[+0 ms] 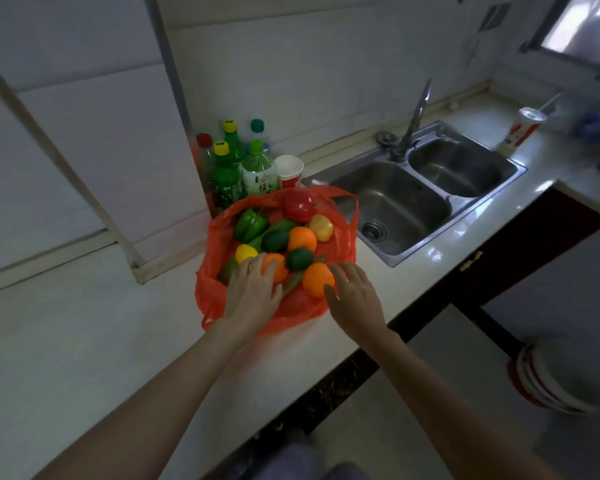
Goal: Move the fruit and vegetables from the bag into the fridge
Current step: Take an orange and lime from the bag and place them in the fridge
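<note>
A red plastic bag (343, 237) lies open on the white counter. It holds several pieces: a red pepper (298, 206), a green pepper (250, 225), a yellow pepper (321, 227), a lemon (245, 252), dark green fruit (274, 240) and three oranges. My left hand (253, 292) lies over the near-left orange (277, 271), with fingers on top and thumb curled beneath it. My right hand (355, 294) is beside the near-right orange (316, 279); its thumb and forefinger touch the orange's right side and the fingers are loosely spread. The fridge is not in view.
Several drink bottles (238, 168) and a paper cup (289, 171) stand behind the bag against the wall. A double steel sink (413, 206) with a tap sits to the right, and a straw cup (522, 129) beyond it. The counter edge (326, 386) runs diagonally below my arms.
</note>
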Demonstrator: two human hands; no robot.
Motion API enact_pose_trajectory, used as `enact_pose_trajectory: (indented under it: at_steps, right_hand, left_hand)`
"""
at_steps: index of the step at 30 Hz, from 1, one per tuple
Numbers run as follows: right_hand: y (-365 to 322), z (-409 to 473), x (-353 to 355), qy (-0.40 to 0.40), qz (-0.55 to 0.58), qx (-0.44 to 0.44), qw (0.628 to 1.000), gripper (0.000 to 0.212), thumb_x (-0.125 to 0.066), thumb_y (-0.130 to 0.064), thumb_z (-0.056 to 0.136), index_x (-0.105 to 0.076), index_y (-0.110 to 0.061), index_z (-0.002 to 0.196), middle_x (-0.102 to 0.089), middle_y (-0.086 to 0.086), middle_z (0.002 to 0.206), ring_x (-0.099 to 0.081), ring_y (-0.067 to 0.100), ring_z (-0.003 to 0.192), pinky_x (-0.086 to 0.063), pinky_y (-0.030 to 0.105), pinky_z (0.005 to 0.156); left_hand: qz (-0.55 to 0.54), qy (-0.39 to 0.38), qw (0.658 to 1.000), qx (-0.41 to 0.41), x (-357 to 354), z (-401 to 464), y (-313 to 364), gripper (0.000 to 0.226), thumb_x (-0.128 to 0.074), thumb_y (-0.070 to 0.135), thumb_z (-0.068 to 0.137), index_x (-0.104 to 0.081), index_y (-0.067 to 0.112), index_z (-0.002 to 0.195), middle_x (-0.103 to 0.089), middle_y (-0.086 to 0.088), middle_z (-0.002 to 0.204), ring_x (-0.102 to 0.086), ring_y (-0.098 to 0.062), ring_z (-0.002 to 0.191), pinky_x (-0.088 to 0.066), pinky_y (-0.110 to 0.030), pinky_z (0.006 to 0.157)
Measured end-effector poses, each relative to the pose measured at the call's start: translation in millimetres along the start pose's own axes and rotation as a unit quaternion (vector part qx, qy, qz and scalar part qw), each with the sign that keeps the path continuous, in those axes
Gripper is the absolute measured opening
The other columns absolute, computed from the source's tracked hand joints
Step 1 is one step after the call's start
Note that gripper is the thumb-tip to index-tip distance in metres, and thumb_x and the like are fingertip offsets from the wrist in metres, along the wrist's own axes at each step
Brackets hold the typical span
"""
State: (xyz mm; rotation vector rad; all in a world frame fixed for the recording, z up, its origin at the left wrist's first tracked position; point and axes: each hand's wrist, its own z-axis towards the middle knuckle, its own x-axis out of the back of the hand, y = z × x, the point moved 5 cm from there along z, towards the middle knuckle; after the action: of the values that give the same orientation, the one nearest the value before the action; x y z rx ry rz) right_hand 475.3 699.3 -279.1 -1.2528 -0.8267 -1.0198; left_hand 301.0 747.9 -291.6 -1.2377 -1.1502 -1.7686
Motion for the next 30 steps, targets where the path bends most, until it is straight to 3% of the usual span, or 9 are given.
enact_pose_trajectory:
  at_steps: [7,15,23,27,30]
  right_hand:
    - [24,32,-19,-0.041,0.009,0.006,0.999,0.042,-0.052,-0.026,0.093,-0.048,-0.011,0.133,-0.052,0.011,0.133,-0.044,0.029,0.125,-0.042,0.040,0.099]
    - [62,59,-32,-0.083,0.036,0.043,0.995,0.038,-0.052,-0.022,0.093,-0.050,-0.013,0.130,-0.054,0.010,0.130,-0.045,0.029,0.124,-0.040,0.039,0.100]
    - [79,81,-44,-0.117,0.054,0.077,0.989,0.038,-0.053,-0.021,0.091,-0.051,-0.012,0.128,-0.056,0.010,0.128,-0.047,0.029,0.123,-0.039,0.038,0.102]
    - [74,86,-47,-0.130,0.061,0.120,0.982,0.038,-0.045,-0.027,0.092,-0.052,-0.015,0.128,-0.055,0.005,0.129,-0.045,0.023,0.124,-0.036,0.035,0.105]
    - [71,91,-52,-0.140,0.061,0.143,0.978,0.037,-0.047,-0.026,0.093,-0.052,-0.015,0.128,-0.055,0.004,0.130,-0.045,0.021,0.124,-0.034,0.033,0.108]
  left_hand:
    - [0.002,-0.065,0.998,0.013,-44,40,11,0.054,-0.056,0.029,0.087,-0.041,0.015,0.137,-0.038,-0.010,0.144,-0.034,-0.030,0.131,-0.035,-0.043,0.105]
    - [0.002,-0.123,0.992,0.023,-85,82,20,0.053,-0.046,0.032,0.095,-0.030,0.018,0.144,-0.028,-0.007,0.150,-0.027,-0.029,0.135,-0.032,-0.044,0.107]
    - [-0.048,-0.143,0.988,0.024,-92,101,25,0.056,-0.057,0.011,0.088,-0.040,0.020,0.139,-0.027,-0.005,0.149,-0.035,-0.029,0.128,-0.044,-0.042,0.095]
    - [-0.035,-0.109,0.993,0.037,-92,90,22,0.056,-0.062,0.004,0.080,-0.049,0.017,0.133,-0.042,-0.008,0.138,-0.044,-0.029,0.120,-0.044,-0.039,0.091]
    - [-0.012,-0.083,0.996,0.035,-94,87,24,0.055,-0.069,-0.003,0.069,-0.060,0.012,0.121,-0.057,-0.013,0.121,-0.056,-0.034,0.102,-0.050,-0.043,0.079]
